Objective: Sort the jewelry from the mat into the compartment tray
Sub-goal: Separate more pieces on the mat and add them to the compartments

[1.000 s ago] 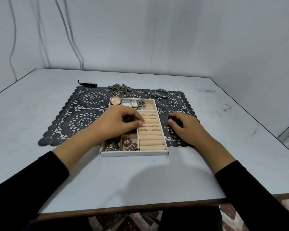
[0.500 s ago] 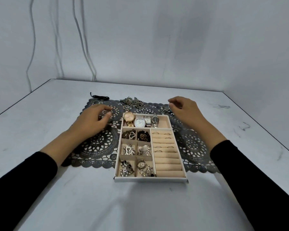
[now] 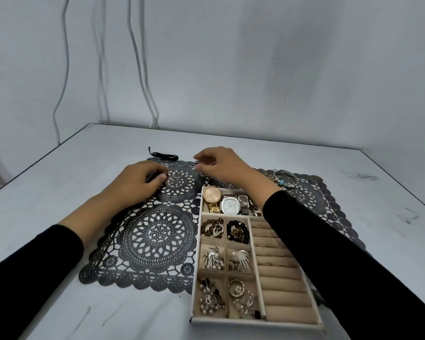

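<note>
Your left hand rests on the black lace mat, fingertips pinched beside small rings. Your right hand, fingers curled, hovers beyond the compartment tray; whether it grips anything is unclear

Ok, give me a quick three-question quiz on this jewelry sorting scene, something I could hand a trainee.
1. True or false: the watches lie in the far compartment of the tray.
2. Which hand is at the small rings on the mat? A) left hand B) right hand C) neither
3. Fill in: the bracelet with the turquoise stone lies on the ____, right of the right forearm.

Key: 1 true; 2 A; 3 mat.
</note>
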